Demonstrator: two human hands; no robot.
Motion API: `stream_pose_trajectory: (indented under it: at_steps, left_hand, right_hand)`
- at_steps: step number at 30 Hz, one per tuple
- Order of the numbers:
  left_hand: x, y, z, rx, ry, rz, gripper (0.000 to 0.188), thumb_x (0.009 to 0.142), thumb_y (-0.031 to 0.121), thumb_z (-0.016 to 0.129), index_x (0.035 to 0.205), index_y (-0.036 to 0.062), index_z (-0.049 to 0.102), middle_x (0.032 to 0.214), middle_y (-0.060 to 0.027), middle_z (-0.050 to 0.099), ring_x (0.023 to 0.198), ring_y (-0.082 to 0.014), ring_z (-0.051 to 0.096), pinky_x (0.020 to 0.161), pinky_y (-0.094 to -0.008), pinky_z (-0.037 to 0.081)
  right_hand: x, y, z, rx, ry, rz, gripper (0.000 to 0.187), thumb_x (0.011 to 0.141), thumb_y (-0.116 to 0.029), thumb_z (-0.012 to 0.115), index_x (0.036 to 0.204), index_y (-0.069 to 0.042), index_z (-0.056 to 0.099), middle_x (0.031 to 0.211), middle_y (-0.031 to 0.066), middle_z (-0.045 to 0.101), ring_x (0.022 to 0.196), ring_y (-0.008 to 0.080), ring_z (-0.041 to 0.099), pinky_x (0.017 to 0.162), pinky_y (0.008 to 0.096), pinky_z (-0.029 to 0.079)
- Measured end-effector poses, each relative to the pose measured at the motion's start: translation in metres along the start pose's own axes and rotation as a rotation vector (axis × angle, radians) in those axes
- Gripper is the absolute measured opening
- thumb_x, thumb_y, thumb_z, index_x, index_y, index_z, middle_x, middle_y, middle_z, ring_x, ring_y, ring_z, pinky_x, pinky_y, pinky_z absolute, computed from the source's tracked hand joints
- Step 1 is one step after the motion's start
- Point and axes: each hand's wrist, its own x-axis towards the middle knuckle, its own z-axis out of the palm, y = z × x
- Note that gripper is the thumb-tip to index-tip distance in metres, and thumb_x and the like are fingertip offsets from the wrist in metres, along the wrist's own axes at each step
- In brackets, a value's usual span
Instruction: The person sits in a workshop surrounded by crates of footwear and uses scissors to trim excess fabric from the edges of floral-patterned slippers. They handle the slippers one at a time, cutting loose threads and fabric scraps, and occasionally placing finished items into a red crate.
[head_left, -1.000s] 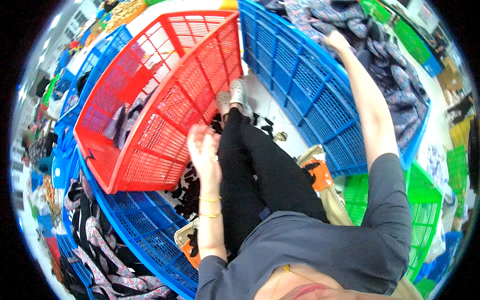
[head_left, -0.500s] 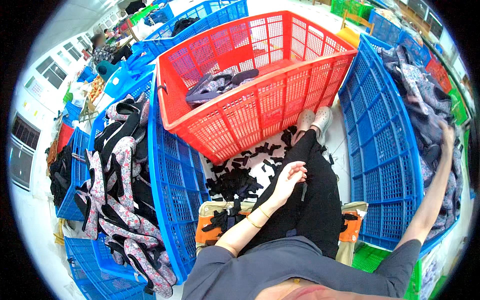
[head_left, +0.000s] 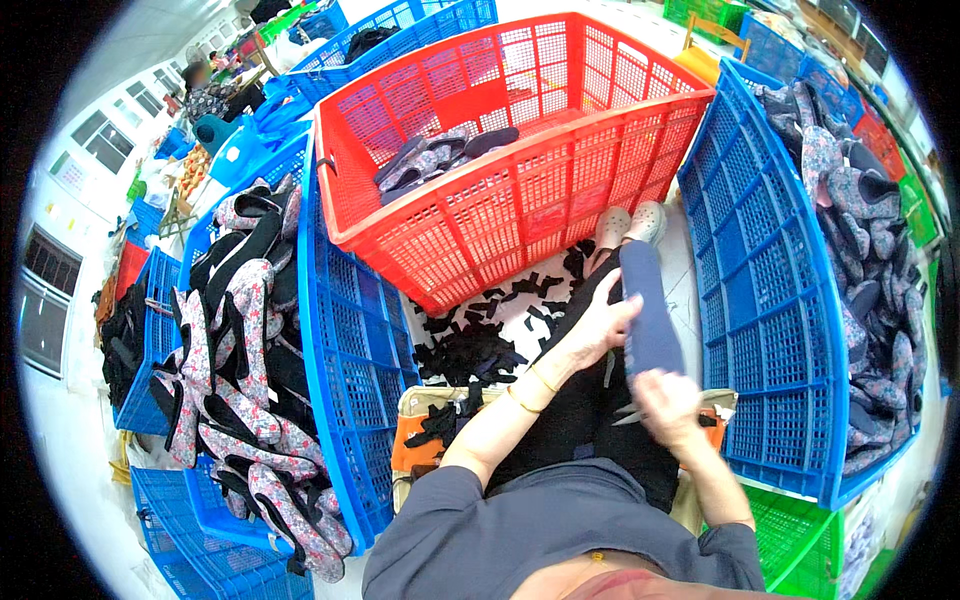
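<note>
A dark blue slipper is held lengthwise over my lap, its plain flat side showing. My left hand is closed on its left edge, near the middle. My right hand, blurred by motion, is at the slipper's near end. From that hand, silver blades that look like scissors point left; the hand hides their handles. To the right, a blue basket is heaped with dark floral slippers. A few similar slippers lie in the red basket ahead.
At left, another blue basket is piled with pink floral slippers. Black scraps litter the floor between the baskets and my legs. A green crate stands low on the right. Another person sits far off at left.
My right hand has come back from the right basket to my lap. A dark blue slipper is now between my hands, and my left hand has closed on it.
</note>
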Motion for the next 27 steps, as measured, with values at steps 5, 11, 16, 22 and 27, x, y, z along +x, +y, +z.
stream_pose_trajectory:
  at_steps: [5,11,16,22,27]
  left_hand:
    - [-0.01,-0.052,-0.034,0.079,0.061,0.242,0.077,0.088,0.004,0.064,0.149,0.0136,0.017,0.127,-0.0141,0.053,0.115,-0.0206,0.053,0.097,-0.0354,0.045]
    - [-0.026,-0.059,-0.032,0.208,-0.002,0.441,0.053,0.09,0.002,0.062,0.138,0.0034,0.039,0.129,-0.0052,0.052,0.118,-0.0133,0.049,0.102,-0.0294,0.04]
    - [-0.016,-0.064,-0.044,0.384,-0.063,0.403,0.044,0.09,0.001,0.059,0.133,0.0023,0.048,0.12,-0.0017,0.055,0.11,-0.0108,0.051,0.097,-0.0264,0.042]
    - [-0.004,-0.087,-0.085,0.591,-0.079,0.389,0.045,0.09,0.003,0.063,0.133,0.0021,0.049,0.122,-0.0028,0.057,0.112,-0.0118,0.052,0.1,-0.0295,0.042]
    - [-0.013,-0.066,-0.053,0.619,-0.089,0.452,0.048,0.088,0.013,0.067,0.132,0.0031,0.05,0.122,-0.0054,0.056,0.114,-0.0149,0.051,0.099,-0.0294,0.041]
  right_hand:
    - [-0.008,-0.025,0.028,0.461,-0.023,0.219,0.02,0.069,-0.008,0.073,0.087,-0.008,0.064,0.09,0.0069,0.061,0.074,0.0239,0.062,0.063,0.0331,0.051]
    - [0.013,0.014,0.032,0.819,0.349,0.903,0.025,0.088,-0.004,0.066,0.112,-0.002,0.062,0.095,0.0011,0.061,0.077,0.0097,0.052,0.072,0.0245,0.046]
    - [0.013,0.029,0.059,1.022,0.328,0.796,0.034,0.083,-0.006,0.073,0.114,-0.001,0.061,0.097,-0.0004,0.059,0.081,0.0081,0.05,0.075,0.0218,0.044]
    - [-0.015,0.023,0.094,1.024,0.275,0.874,0.031,0.08,-0.003,0.075,0.109,-0.003,0.063,0.09,-0.0037,0.061,0.077,0.0049,0.053,0.069,0.0205,0.044]
    - [-0.021,0.02,0.093,1.067,0.334,0.986,0.029,0.081,-0.003,0.074,0.108,-0.001,0.063,0.089,-0.0026,0.063,0.077,0.0045,0.054,0.067,0.0194,0.044]
